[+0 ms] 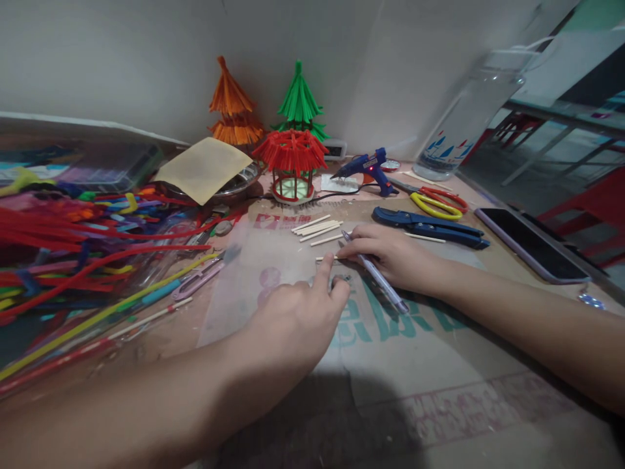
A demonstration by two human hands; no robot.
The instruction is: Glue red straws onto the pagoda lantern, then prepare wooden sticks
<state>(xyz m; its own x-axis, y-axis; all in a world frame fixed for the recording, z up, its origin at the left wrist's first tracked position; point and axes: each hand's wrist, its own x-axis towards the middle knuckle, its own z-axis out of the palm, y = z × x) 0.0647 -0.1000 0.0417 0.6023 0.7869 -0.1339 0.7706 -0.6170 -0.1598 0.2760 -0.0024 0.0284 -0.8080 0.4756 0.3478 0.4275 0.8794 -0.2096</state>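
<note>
My right hand (388, 251) is closed around a light purple pen (385, 286), which slants across its fingers. Its fingertips are at the right end of a short wooden stick (319, 259) lying on the covered work surface. From the near side, my left hand (303, 306) presses its outstretched index fingertip on that stick, with the other fingers curled under. What lies beneath the left thumb is mostly hidden. Just beyond both hands, several pale wooden sticks (317, 228) lie in a loose group.
A red-roofed pipe-cleaner pavilion (291, 159) stands behind, with orange (232, 98) and green (299, 98) pipe-cleaner towers. Rightward are a blue glue gun (366, 168), blue cutters (424, 225), yellow-and-red scissors (437, 203), a phone (530, 244) and a bottle (459, 124). Pipe cleaners (58, 260) crowd the left.
</note>
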